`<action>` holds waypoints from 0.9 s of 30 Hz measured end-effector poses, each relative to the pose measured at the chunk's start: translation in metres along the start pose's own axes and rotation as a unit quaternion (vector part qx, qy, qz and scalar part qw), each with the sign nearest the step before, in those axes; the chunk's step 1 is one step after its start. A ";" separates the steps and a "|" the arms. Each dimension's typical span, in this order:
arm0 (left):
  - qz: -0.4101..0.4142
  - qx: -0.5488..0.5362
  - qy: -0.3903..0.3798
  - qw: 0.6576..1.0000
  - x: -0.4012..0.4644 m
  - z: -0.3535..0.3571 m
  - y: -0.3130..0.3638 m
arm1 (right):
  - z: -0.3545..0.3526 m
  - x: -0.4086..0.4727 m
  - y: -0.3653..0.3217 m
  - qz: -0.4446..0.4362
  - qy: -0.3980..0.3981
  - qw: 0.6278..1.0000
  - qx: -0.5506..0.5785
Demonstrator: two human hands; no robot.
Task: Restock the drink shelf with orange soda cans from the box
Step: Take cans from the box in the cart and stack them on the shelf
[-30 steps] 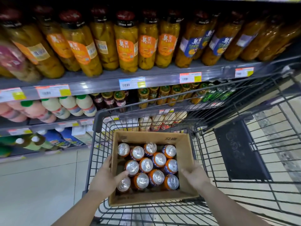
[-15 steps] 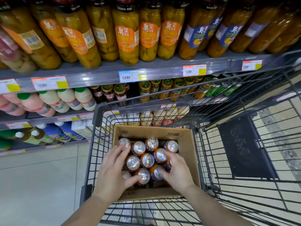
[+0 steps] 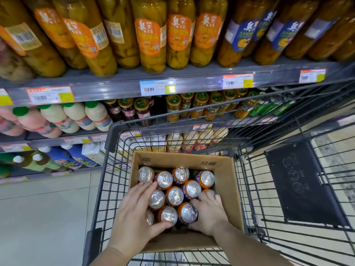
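The orange soda cans [image 3: 174,195] stand upright and packed close in an open cardboard box [image 3: 226,198], tops showing, so any one can be taken from above. The box sits in the basket of a wire cart [image 3: 255,189] drawn up to the shelves [image 3: 119,89], which keeps the stock near the place it must go. The left hand [image 3: 134,214] lies over the near-left cans, fingers fairly straight and thumb under the front can, seemingly gathering several at once. The right hand [image 3: 209,214] curls its fingers against the near-right cans; whether it has a firm grip cannot be told. No can has left the box yet.
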State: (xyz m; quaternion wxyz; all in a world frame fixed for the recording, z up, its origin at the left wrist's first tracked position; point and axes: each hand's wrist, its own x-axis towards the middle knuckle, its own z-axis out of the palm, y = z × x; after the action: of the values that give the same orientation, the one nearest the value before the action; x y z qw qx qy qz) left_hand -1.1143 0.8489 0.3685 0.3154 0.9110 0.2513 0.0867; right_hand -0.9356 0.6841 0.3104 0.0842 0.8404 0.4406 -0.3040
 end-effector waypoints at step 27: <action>-0.077 -0.233 0.022 0.969 0.028 -0.033 0.047 | -0.123 -0.063 -0.026 -0.083 0.119 0.911 0.386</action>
State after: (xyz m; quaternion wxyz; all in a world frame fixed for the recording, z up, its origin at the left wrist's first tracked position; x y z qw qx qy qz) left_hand -1.0821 0.8487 0.4233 0.5189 0.7883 0.3001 0.1388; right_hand -0.9294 0.7068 0.4492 -0.3252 0.7980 0.3636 -0.3538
